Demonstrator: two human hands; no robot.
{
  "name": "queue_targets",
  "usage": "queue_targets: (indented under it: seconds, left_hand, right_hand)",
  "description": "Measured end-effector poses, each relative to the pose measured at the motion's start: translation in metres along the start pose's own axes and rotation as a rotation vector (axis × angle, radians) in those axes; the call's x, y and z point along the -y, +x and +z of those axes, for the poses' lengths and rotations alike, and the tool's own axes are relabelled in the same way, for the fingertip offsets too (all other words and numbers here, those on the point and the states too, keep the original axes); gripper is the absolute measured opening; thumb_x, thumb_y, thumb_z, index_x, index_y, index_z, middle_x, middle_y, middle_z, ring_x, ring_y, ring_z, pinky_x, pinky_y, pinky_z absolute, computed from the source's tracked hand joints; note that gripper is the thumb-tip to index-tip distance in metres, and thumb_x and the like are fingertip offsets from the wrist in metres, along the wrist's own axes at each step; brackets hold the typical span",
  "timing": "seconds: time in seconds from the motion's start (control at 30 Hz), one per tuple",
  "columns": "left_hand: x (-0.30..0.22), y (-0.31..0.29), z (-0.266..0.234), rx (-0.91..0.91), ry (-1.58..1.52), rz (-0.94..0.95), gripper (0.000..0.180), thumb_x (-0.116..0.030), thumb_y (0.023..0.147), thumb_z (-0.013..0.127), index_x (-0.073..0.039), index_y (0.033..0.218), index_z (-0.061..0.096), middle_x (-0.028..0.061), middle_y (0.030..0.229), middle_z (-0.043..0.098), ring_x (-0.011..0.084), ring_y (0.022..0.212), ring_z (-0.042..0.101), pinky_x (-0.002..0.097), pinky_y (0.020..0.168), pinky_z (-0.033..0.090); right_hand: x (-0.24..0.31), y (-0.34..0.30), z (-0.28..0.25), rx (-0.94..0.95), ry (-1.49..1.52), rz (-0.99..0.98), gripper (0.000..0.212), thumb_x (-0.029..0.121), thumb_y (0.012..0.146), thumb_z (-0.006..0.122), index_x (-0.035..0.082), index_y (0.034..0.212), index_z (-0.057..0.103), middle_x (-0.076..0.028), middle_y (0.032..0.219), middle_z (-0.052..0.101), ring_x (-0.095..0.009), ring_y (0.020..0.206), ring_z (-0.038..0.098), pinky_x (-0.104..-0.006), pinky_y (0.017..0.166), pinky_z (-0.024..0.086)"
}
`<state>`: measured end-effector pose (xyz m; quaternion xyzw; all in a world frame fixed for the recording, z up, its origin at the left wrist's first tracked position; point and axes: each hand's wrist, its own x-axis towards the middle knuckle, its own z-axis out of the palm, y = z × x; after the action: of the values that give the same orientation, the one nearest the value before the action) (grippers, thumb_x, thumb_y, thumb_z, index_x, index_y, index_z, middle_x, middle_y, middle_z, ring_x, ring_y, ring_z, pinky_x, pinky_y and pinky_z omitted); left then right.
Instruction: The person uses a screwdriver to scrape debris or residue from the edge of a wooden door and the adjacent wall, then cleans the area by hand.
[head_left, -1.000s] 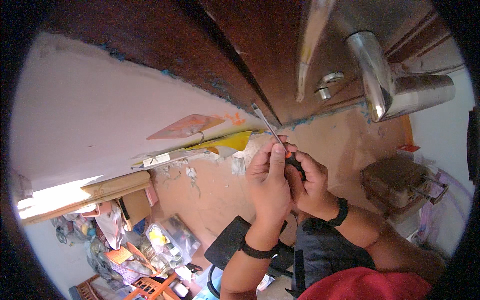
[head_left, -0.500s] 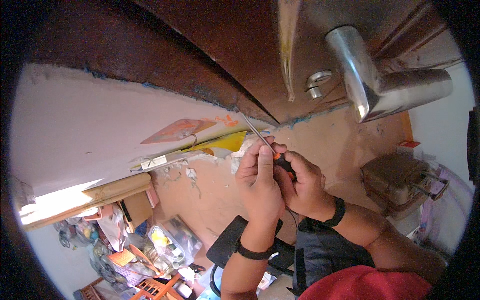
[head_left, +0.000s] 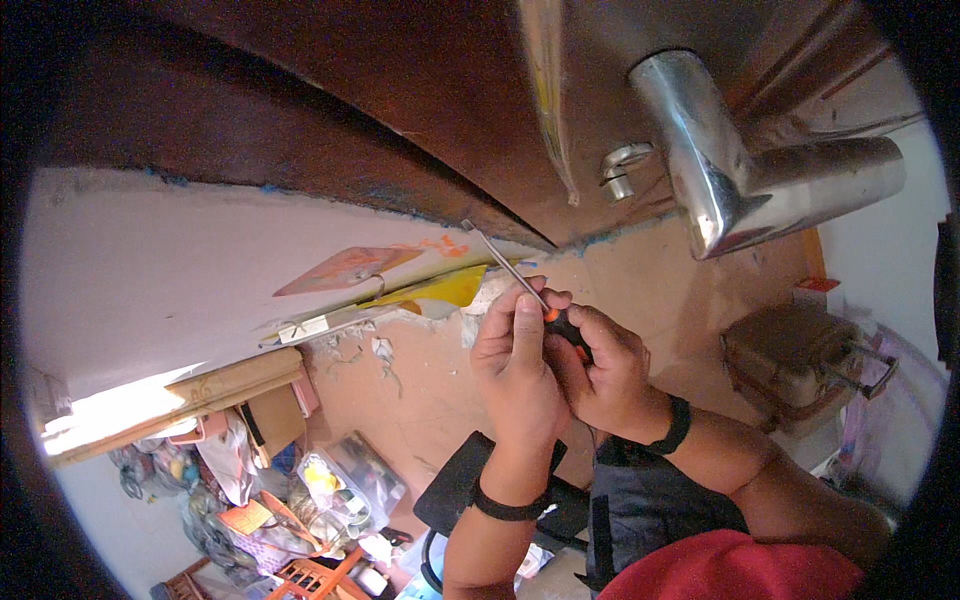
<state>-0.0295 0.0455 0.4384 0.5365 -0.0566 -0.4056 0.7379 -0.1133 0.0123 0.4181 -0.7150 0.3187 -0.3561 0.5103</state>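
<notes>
A screwdriver with a long bare metal shaft and a black and orange handle points up and left. My left hand is closed around the front of the handle, with the thumb laid along the base of the shaft. Behind it, my right hand grips the rest of the handle, and its fingers hide most of it. The flat tip shows against the pale wall, just below the lower edge of a dark brown wooden frame. Whether the tip touches anything, I cannot tell.
A brown door with a shiny lever handle and a small metal lock knob is overhead. A yellow sheet lies along the wall base. A brown suitcase stands right; bags and an orange rack crowd the lower left.
The screwdriver's tip sits slightly further left and now shows whole against the wall. The door, its handle and the wall appear shifted a little left. Both hands keep their hold.
</notes>
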Motion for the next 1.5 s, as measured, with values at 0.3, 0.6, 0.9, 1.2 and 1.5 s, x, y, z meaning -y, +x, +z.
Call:
queue_targets:
  seconds: [0.3, 0.6, 0.9, 1.2, 1.5]
  left_hand:
    - [0.002, 0.000, 0.007, 0.031, -0.023, 0.002, 0.021, -0.011, 0.096, 0.049, 0.004, 0.108, 0.056, 0.0097, 0.091, 0.064, 0.0145, 0.086, 0.059, 0.0257, 0.080, 0.047]
    - [0.003, -0.002, 0.009, 0.070, -0.097, -0.027, 0.021, -0.012, 0.097, 0.048, 0.004, 0.109, 0.055, 0.0123, 0.094, 0.065, 0.0166, 0.088, 0.061, 0.0277, 0.081, 0.048]
    - [-0.001, -0.003, 0.015, 0.120, -0.154, -0.020, 0.022, -0.013, 0.097, 0.048, 0.004, 0.110, 0.053, 0.0136, 0.094, 0.065, 0.0189, 0.091, 0.061, 0.0302, 0.084, 0.049]
    - [-0.002, -0.005, 0.017, 0.116, -0.212, -0.040, 0.021, -0.012, 0.097, 0.046, 0.003, 0.110, 0.053, 0.0140, 0.094, 0.065, 0.0205, 0.092, 0.061, 0.0320, 0.086, 0.049]
    - [0.007, -0.002, 0.007, 0.053, -0.124, -0.067, 0.021, -0.012, 0.097, 0.048, 0.004, 0.110, 0.054, 0.0120, 0.093, 0.065, 0.0161, 0.085, 0.060, 0.0264, 0.078, 0.049]
  right_hand:
    - [-0.007, 0.004, -0.006, -0.051, -0.014, -0.076, 0.034, 0.002, 0.083, 0.060, -0.001, 0.116, 0.053, -0.021, 0.104, 0.063, -0.035, 0.092, 0.064, -0.0378, 0.076, 0.053]
    - [0.010, 0.009, -0.020, -0.059, -0.175, -0.093, 0.037, 0.004, 0.082, 0.061, 0.002, 0.117, 0.053, -0.017, 0.093, 0.064, -0.034, 0.076, 0.065, -0.0386, 0.065, 0.053]
    - [0.017, 0.010, -0.028, -0.032, -0.294, -0.063, 0.035, 0.010, 0.082, 0.063, 0.003, 0.115, 0.055, -0.015, 0.085, 0.063, -0.032, 0.070, 0.064, -0.0385, 0.060, 0.052]
    - [0.018, 0.011, -0.031, -0.018, -0.335, -0.072, 0.036, 0.009, 0.082, 0.062, 0.000, 0.115, 0.054, -0.018, 0.086, 0.062, -0.034, 0.071, 0.063, -0.0392, 0.060, 0.052]
    - [-0.003, 0.000, -0.019, 0.012, -0.196, -0.058, 0.034, 0.004, 0.083, 0.060, -0.002, 0.116, 0.051, -0.021, 0.095, 0.063, -0.037, 0.078, 0.064, -0.0400, 0.067, 0.053]
